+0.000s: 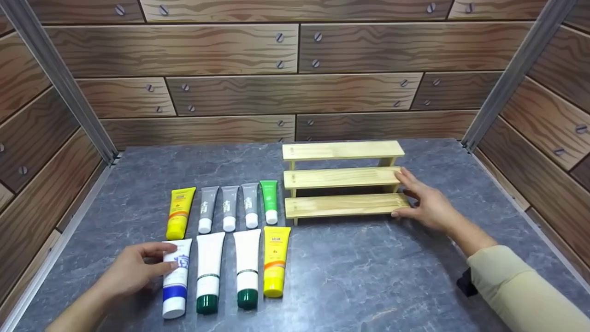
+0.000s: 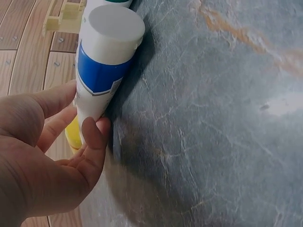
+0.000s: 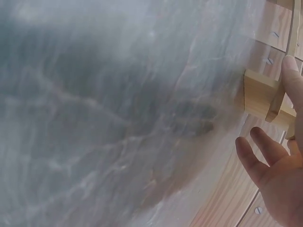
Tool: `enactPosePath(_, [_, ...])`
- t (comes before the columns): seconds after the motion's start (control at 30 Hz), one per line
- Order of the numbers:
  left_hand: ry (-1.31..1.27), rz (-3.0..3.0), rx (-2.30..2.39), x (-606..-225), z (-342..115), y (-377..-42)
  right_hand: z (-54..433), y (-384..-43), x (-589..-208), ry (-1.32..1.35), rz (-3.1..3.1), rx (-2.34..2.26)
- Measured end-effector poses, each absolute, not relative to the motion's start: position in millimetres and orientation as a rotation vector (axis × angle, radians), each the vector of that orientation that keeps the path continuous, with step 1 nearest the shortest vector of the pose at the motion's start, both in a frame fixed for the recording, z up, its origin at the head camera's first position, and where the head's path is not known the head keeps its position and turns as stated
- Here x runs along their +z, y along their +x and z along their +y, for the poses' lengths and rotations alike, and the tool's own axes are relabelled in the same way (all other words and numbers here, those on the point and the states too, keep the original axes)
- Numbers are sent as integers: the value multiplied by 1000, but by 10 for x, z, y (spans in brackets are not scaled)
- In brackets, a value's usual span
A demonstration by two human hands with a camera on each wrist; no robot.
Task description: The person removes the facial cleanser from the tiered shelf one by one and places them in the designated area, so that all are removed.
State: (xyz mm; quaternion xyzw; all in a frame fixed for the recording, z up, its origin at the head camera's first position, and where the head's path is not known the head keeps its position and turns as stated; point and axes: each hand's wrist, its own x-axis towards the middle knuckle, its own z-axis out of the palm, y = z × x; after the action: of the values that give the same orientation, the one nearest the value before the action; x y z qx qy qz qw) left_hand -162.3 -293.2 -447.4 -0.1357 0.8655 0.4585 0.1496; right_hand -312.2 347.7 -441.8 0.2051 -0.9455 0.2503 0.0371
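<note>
My left hand (image 1: 133, 269) pinches a white tube with a blue band (image 1: 175, 290) at the front left, thumb and fingers at its upper part. In the left wrist view the cap end of that tube points up past the fingers (image 2: 94, 135). At the right end of a three-step wooden stand (image 1: 343, 203), my right hand (image 1: 428, 205) spreads across the steps. Its fingertips rest at the end of the middle step, and the thumb is at the front edge of the lowest one. Two lower fingers (image 3: 258, 153) hang free in the right wrist view.
Beside the held tube lie two white tubes with green caps (image 1: 209, 263) and a yellow tube (image 1: 276, 263). Behind them are another yellow tube (image 1: 179, 212), three grey tubes (image 1: 229, 207) and a green tube (image 1: 269, 198). Wood-patterned walls (image 1: 295, 92) enclose the grey marbled table (image 1: 368, 276).
</note>
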Motion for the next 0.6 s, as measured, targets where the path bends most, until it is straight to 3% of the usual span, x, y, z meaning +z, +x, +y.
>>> enactPosePath(0.37, [-411,2499,1282,-4428,-2934,-1664,3433,-3174,-4387,636,-2930,751])
enactPosePath(0.6, [-255,2647,1235,-4247,-3016,-1656,3431,-3158,-4268,600,-2956,732])
